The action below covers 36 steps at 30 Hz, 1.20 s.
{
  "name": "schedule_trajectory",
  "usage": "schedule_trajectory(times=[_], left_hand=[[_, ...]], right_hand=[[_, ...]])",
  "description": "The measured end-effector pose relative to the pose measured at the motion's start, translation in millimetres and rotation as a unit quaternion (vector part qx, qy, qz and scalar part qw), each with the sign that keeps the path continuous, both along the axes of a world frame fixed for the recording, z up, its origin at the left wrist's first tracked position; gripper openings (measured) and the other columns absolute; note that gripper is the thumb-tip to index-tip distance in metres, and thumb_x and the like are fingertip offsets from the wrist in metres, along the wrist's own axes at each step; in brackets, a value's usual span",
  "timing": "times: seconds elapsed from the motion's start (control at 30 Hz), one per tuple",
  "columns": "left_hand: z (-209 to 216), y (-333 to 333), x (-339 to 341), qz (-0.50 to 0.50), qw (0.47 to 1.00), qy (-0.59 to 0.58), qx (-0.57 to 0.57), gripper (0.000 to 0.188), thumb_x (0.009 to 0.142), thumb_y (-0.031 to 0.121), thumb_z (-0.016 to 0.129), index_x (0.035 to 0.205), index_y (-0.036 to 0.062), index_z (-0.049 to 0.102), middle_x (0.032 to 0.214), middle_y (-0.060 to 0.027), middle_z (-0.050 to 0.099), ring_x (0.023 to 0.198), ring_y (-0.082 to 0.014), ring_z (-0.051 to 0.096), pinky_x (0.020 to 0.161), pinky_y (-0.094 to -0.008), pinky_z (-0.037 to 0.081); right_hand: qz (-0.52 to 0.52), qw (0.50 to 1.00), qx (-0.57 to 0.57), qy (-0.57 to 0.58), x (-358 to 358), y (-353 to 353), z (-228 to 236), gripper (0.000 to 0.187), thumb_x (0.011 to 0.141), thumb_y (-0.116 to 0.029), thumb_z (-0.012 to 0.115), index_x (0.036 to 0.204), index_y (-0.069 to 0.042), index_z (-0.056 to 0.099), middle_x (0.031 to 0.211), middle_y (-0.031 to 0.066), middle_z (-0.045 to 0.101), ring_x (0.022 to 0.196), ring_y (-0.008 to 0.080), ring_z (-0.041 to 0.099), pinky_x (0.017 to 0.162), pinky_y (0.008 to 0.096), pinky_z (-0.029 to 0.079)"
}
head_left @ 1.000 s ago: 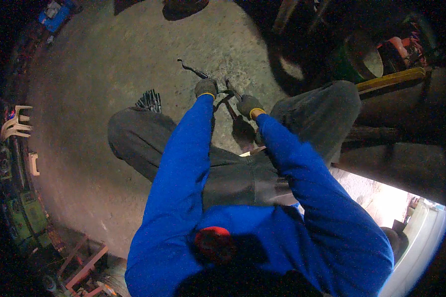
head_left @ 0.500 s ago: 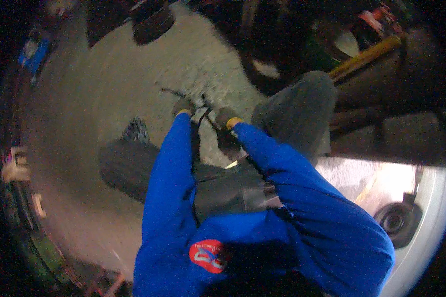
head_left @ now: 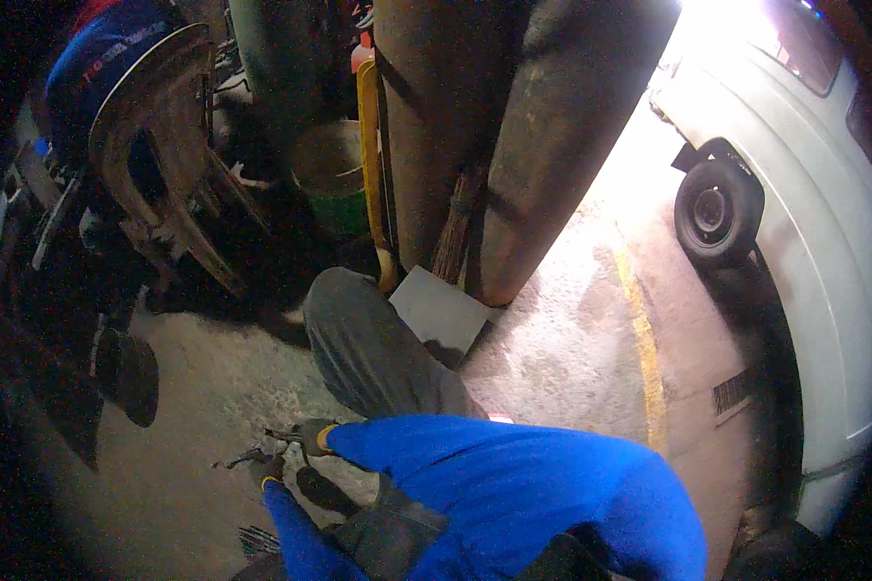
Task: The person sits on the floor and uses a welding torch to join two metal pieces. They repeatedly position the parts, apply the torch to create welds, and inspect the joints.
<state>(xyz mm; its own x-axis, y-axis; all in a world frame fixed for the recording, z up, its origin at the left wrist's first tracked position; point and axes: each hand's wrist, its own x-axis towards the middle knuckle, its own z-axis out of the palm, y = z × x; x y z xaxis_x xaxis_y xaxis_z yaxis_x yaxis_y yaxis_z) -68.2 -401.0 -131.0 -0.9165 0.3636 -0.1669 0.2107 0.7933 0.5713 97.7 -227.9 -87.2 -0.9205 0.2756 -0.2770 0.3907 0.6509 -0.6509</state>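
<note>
Both my hands wear grey gloves with yellow cuffs and are low over the concrete floor, close together, left of the view's middle. My left hand (head_left: 267, 471) is closed around a dark, slim metal piece (head_left: 245, 456) whose end sticks out to the left. Just beyond it, my right hand (head_left: 314, 437) grips another dark, narrow piece (head_left: 282, 435), also pointing left. Both pieces are too small and dim to tell their kind. A dark shoe (head_left: 326, 491) shows beside the hands. By my left sleeve lies a dark striped thing (head_left: 258, 542).
A white van (head_left: 794, 261) with a dark wheel (head_left: 712, 211) stands right. Large brown cylinders (head_left: 543, 145), a twig broom (head_left: 452, 228), a pale panel (head_left: 440, 315) and a yellow bar (head_left: 369, 155) are ahead. A worn chair (head_left: 179, 184) and green-bottomed bucket (head_left: 334, 208) stand far left.
The view has swung to the right, so the van, cylinders and lit floor show more. My hands appear lower and further left in the picture, still holding the dark pieces.
</note>
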Motion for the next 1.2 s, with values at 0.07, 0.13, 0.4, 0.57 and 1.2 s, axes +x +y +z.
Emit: schedule_trajectory(times=[0.07,0.13,0.4,0.57,1.2], left_hand=[[-8.6,-25.2,8.9,0.0,1.0,-0.003,-0.01,0.04,0.067,0.016,0.082,0.099,-0.0014,0.067,0.09,-0.0135,0.07,0.073,-0.0266,0.066,0.068,-0.0447,0.053],[-5.6,13.3,21.1,-0.009,0.999,-0.045,0.003,0.04,0.068,0.015,0.081,0.1,-0.0033,0.067,0.09,-0.0137,0.07,0.074,-0.0267,0.066,0.069,-0.0448,0.053],[-36.4,-31.3,-41.2,-0.312,0.867,0.258,-0.291,0.044,0.073,0.032,0.079,0.103,0.0004,0.07,0.097,-0.0198,0.07,0.076,-0.0321,0.066,0.071,-0.0448,0.052],[-14.0,10.9,-20.9,-0.126,0.968,0.104,-0.19,0.035,0.088,0.035,0.06,0.104,0.0066,0.071,0.112,-0.0155,0.067,0.102,-0.0352,0.062,0.082,-0.0479,0.051],[23.1,-17.9,12.6,-0.08,0.964,-0.183,-0.174,0.06,0.072,0.055,0.07,0.11,0.0084,0.072,0.117,-0.0205,0.066,0.105,-0.0362,0.064,0.095,-0.0433,0.048]], right_hand=[[0.073,0.993,0.0,-0.095,14.1,-7.8,49.8,0.048,0.08,-0.027,0.061,0.125,-0.01,0.056,0.103,0.0188,0.068,0.097,0.0371,0.065,0.083,0.0464,0.052],[-0.028,0.999,0.033,0.029,12.1,7.8,29.7,0.045,0.081,-0.027,0.06,0.122,-0.01,0.057,0.101,0.0186,0.068,0.094,0.0375,0.065,0.08,0.0466,0.052],[-0.028,0.997,-0.075,0.003,-18.0,-17.7,17.2,0.036,0.085,-0.029,0.058,0.112,-0.006,0.061,0.094,0.0204,0.067,0.087,0.0387,0.065,0.074,0.0477,0.051],[-0.03,0.996,-0.063,-0.06,5.5,9.8,-22.5,0.033,0.083,-0.026,0.057,0.108,-0.006,0.065,0.098,0.0211,0.068,0.09,0.039,0.066,0.077,0.0477,0.051],[0.032,0.997,0.053,-0.037,-4.9,-8.9,29.9,0.045,0.095,-0.044,0.045,0.115,-0.007,0.063,0.118,0.0198,0.063,0.101,0.0408,0.062,0.085,0.0502,0.049]])
